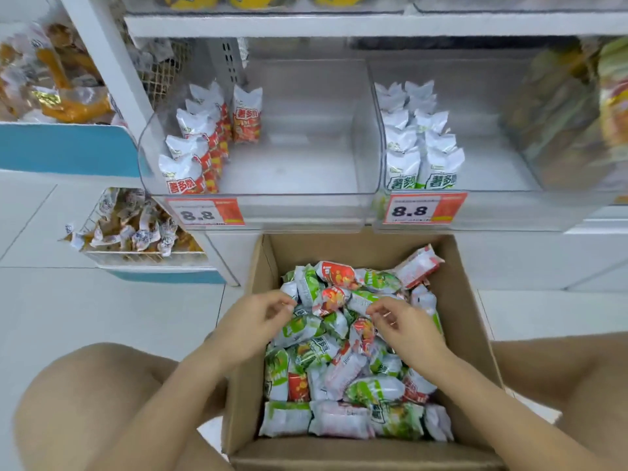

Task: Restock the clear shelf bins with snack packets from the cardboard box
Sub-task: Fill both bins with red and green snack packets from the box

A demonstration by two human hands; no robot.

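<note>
An open cardboard box [472, 300] sits on the floor between my knees, holding several mixed red and green snack packets [339, 365]. My left hand [253, 322] hovers over the box's left side with its fingers curled, fingertips at the end of a green packet [306, 287]. My right hand [406, 329] is over the middle, thumb and forefinger close together at the end of another green packet [360, 300]. Whether either hand grips is unclear. On the shelf above, the left clear bin [272, 203] holds red packets [204, 147] along its left wall. The right clear bin [509, 209] holds green packets [421, 147].
Orange price tags [205, 212] reading 8.8 hang on both bin fronts. A wire basket of wrapped snacks [136, 229] stands low at the left. A further clear bin of snacks [571, 124] is at the far right. My bare knees flank the box on white tile floor.
</note>
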